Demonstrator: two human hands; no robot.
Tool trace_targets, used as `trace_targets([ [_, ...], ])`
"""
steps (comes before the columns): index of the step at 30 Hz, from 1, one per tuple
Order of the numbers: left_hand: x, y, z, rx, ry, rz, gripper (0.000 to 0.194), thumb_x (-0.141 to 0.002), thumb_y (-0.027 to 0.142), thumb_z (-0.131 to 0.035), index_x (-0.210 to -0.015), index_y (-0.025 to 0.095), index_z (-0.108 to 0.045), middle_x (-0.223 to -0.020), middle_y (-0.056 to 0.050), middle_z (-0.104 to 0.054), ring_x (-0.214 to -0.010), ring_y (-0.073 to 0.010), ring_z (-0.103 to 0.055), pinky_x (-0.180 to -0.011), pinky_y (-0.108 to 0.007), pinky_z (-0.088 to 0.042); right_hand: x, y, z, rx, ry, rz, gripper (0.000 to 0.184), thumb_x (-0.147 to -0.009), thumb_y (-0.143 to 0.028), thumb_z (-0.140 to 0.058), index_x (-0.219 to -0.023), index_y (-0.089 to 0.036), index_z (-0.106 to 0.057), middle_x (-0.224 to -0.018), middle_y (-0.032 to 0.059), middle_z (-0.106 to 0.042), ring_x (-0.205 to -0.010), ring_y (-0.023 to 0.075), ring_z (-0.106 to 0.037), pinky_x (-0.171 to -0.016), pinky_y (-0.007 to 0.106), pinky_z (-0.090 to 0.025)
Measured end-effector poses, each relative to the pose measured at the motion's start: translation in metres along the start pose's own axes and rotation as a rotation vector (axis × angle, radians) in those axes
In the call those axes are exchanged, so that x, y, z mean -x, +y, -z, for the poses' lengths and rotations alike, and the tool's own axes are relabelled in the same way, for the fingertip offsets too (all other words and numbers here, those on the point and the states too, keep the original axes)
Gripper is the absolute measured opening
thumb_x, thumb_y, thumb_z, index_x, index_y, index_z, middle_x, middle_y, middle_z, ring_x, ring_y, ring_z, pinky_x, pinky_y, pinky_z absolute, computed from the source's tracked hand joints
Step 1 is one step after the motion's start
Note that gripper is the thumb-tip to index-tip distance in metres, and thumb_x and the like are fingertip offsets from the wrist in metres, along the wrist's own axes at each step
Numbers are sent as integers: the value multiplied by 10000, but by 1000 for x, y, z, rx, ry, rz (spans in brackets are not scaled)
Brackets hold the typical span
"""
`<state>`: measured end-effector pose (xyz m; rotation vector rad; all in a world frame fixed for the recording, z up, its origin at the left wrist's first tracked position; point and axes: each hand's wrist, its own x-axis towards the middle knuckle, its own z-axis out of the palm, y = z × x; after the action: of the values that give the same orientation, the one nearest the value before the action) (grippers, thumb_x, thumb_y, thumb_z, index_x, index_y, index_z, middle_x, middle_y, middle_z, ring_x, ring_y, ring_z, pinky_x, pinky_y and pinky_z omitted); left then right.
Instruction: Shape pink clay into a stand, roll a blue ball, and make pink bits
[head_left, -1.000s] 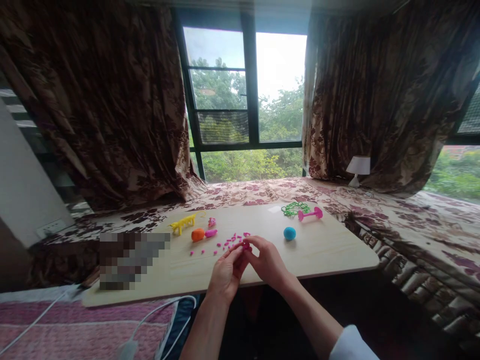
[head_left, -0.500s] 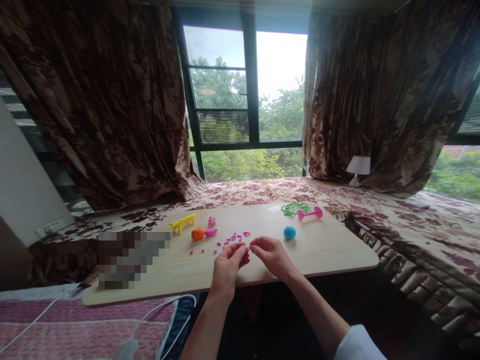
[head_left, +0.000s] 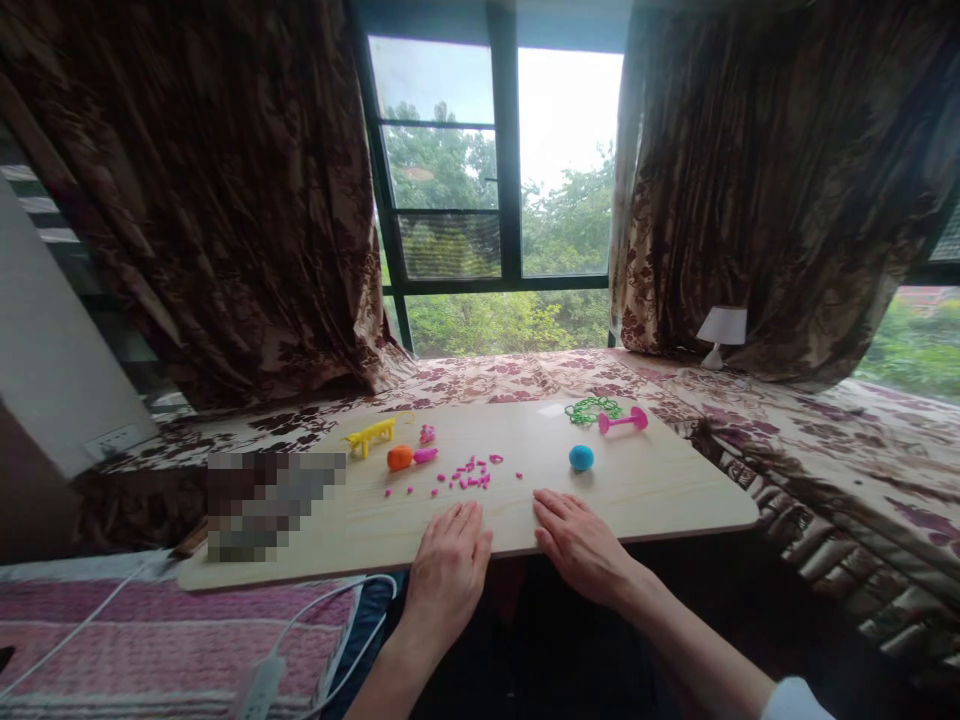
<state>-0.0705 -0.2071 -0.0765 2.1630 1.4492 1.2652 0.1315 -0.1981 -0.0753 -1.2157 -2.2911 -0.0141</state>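
My left hand (head_left: 450, 560) lies flat, palm down, on the near edge of a light wooden board (head_left: 660, 495), fingers stretched out and holding nothing. Beside it my right hand (head_left: 577, 540) rests flat the same way. Just beyond my fingers several small pink pieces (head_left: 469, 477) are scattered on the board. Further left are an orange ball (head_left: 399, 457) with a pink piece (head_left: 424, 455) against it and a yellow toy animal (head_left: 369, 436). A blue ball (head_left: 580, 457) sits to the right.
A pink dumbbell-shaped toy (head_left: 622, 420) and a green chain (head_left: 591, 409) lie at the board's far right. A blurred patch (head_left: 262, 500) covers the board's left end. White cables (head_left: 330, 620) run below. A small white lamp (head_left: 721, 332) stands by the curtains and window.
Both hands let go of the pink pieces they were pinching, drew back toward me and flattened on the board's near edge. The view tipped slightly.
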Motion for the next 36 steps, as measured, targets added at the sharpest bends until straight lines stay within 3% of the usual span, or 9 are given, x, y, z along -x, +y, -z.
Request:
trace_targets([
  [3,2,3,-5,33,-73,-25,373,-773,330,-533,-1136,258,-576,-1265,-76,-523,-1229,-258,-382,-1078,-412,-93,-2,1,-3,67,-53,-14,417,-888,-356,-366,-1251,-173,-457,-1352,98,-406,-1248,223,-354,-1024,396,-261],
  [7,8,0,0,43,-62,51,449,-746,374,-563,-1175,244,-546,-1302,-80,-479,-1260,-255,-340,-1088,-390,-39,7,6,-2,97,-41,-88,493,-879,-400,-377,-1299,-142,-413,-1367,121,-369,-1263,243,-329,-1034,407,-247],
  [11,10,3,-5,15,-119,-44,489,-766,400,-536,-1225,236,-499,-1335,-88,-439,-1266,-256,-332,-1084,-401,-66,15,3,1,62,-72,5,556,-858,-441,-400,-1341,-170,-350,-1397,96,-318,-1288,230,-281,-1054,392,-217],
  [16,3,0,-10,-41,-71,-9,546,-721,453,-577,-1198,194,-527,-1312,-141,-457,-1260,-298,-333,-1079,-428,-66,3,6,-2,83,-117,-29,803,-711,-540,-544,-1343,-94,-330,-1399,150,-300,-1287,274,-269,-1055,404,-203],
  [21,16,-6,-1,-112,-78,-6,594,-734,455,-558,-1260,195,-461,-1352,-118,-411,-1284,-282,-290,-1087,-414,-52,15,4,-10,123,-94,-38,901,-630,-424,-643,-1375,-100,-252,-1436,143,-209,-1313,269,-197,-1071,389,-158],
  [25,12,3,-9,-44,-105,-94,559,-734,453,-560,-1230,205,-496,-1328,-122,-443,-1259,-289,-337,-1083,-420,-96,7,-1,-15,122,-147,27,857,-639,-329,-621,-1375,-97,-248,-1440,134,-203,-1316,260,-189,-1073,379,-149],
  [28,5,1,-12,-187,-111,-92,583,-742,491,-526,-1233,180,-489,-1316,-143,-454,-1251,-302,-346,-1069,-460,-129,-3,5,-14,160,-177,-34,790,-655,-263,-580,-1357,-59,-283,-1422,158,-248,-1300,270,-230,-1060,385,-174],
  [31,11,-6,-5,-455,-138,-78,643,-783,528,-429,-1292,137,-404,-1355,-146,-403,-1274,-287,-308,-1064,-474,-155,5,9,-14,204,-137,-98,758,-665,-213,-540,-1357,-49,-278,-1426,155,-239,-1305,262,-213,-1061,373,-164],
  [36,21,2,-7,-680,-185,-161,615,-840,500,-310,-1325,123,-341,-1377,-131,-374,-1289,-240,-288,-1069,-440,-187,21,-7,-18,192,-115,-65,805,-653,-246,-552,-1374,-76,-239,-1453,124,-171,-1323,251,-152,-1075,353,-110],
])
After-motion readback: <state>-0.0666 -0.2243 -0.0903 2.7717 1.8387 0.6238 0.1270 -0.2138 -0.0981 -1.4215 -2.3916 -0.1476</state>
